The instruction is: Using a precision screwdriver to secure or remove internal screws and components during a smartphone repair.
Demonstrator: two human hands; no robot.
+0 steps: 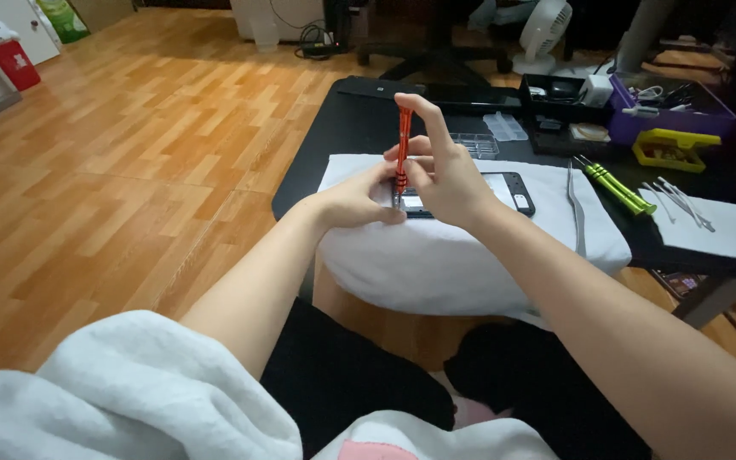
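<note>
Head view shows your right hand (446,175) pinching a red screwdriver (403,145) upright, thumb and fingers closed round its shaft and the index finger curled over the top end. Its tip points down onto the near end of a dark phone (504,192), which lies flat on a white cloth (436,247) draped over the front edge of a low black table (359,128). Your left hand (358,203) rests on the cloth just beside the screwdriver, fingers closed against the phone's left end, holding it steady. Near the cloth's right edge lies a thin grey tool (574,209), and just beyond it two green screwdrivers (615,186) lie side by side on the table. Further right, tweezers (683,203) sit on a second white cloth (726,226). Toward the back of the table stand a yellow box (675,146), a purple tray (670,111) and a clear parts case (504,125). A white fan (543,30) stands on the wooden floor (129,170) behind the table.
</note>
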